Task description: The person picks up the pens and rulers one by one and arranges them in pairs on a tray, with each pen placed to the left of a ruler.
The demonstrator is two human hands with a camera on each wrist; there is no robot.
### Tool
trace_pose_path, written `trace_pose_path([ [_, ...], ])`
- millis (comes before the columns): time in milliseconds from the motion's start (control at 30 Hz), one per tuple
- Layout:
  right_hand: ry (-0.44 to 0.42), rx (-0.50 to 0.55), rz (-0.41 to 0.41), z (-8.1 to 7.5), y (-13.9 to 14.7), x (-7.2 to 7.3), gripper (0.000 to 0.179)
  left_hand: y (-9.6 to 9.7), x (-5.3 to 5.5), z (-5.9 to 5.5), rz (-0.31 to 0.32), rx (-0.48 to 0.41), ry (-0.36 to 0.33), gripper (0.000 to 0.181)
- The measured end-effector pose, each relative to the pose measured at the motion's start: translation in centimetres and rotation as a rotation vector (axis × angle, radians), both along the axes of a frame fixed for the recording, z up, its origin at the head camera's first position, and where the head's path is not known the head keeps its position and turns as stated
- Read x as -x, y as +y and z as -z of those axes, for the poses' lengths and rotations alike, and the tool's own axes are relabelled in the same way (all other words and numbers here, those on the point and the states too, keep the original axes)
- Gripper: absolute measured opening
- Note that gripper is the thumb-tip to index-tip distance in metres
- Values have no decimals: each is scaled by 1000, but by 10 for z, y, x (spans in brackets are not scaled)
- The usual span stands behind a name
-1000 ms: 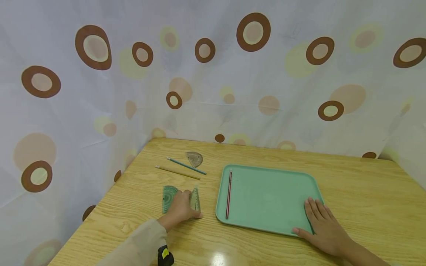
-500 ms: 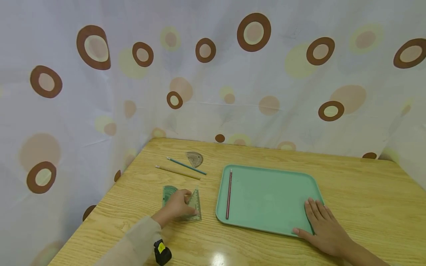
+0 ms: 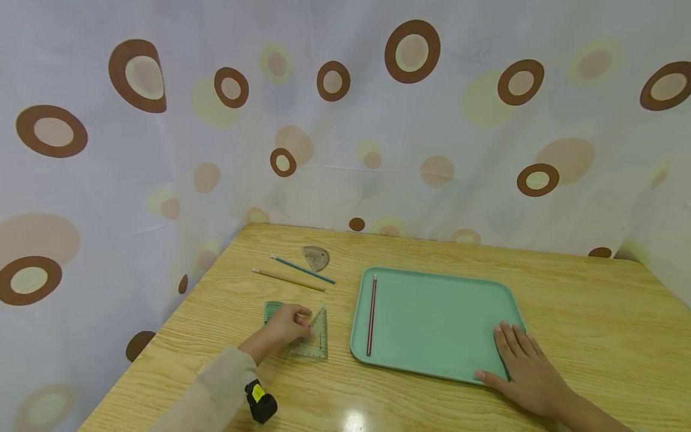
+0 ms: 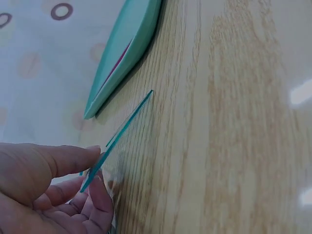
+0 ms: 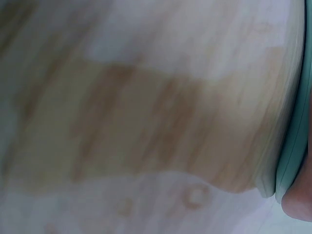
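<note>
Fingers of the left hand (image 3: 285, 326) pinch a tilted set square (image 3: 320, 343) near the tray (image 3: 437, 321) with the red pencil (image 3: 371, 315), partly hiding a green protractor (image 3: 272, 309); the straight-fingered right hand (image 3: 525, 372) rests on the tray

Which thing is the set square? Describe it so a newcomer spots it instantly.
On the wooden table, find the green tray. Left of it in the head view, the left grip pinches a clear, green-tinted set square. Its triangular outline sets it apart from the curved-edged green protractor, partly hidden by that grip, and the grey protractor farther back.
</note>
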State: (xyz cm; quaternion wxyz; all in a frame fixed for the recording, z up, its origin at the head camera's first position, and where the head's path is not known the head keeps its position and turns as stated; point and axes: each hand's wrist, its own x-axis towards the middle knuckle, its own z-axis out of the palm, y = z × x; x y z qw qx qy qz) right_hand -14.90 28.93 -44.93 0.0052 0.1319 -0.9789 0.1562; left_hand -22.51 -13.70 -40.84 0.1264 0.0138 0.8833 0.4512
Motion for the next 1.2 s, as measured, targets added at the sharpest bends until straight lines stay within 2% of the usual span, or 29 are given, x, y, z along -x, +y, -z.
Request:
trace_pose_path([
  [267,-5,1,2,-1,0,0,94,1,-1,-2,-25,-42,-30,28],
  [467,-2,-5,2,-2,0,-1,93,2,0,0,-13,-81,-27,28],
  [733,-5,-7,0,-3,1,0,93,2,1,0,11,-125,22,29],
  [1200,-8,-10,-2,-5,1,0,94,9,8,2,-74,-174,103,29],
])
